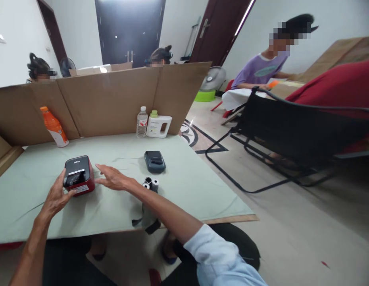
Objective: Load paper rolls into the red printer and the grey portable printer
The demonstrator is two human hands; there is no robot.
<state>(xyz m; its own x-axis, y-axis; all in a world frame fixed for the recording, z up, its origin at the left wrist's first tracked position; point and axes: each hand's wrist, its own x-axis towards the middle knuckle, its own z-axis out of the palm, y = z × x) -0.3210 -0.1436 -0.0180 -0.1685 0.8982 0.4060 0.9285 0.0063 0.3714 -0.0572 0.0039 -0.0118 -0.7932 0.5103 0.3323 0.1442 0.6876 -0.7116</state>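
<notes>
A small red label printer (89, 180) with a glossy black top sits on the cloth-covered table, left of the middle. My left hand (55, 194) grips its near left corner, fingers along the left side and thumb at the front. My right hand (114, 177) is held just off the printer's right side, fingers stretched out and nothing in them. Beyond my right forearm stand several small white rolls (155, 184) with dark cores, partly hidden by the arm. A dark blue portable printer (154, 162) lies farther back.
An orange bottle (55, 128), a clear bottle (142, 123) and a white jug (158, 127) stand along the cardboard partition (110, 103). Black straps (152, 226) hang at the table's near edge. A black folding chair (291, 131) and a person in purple (256, 71) are at right.
</notes>
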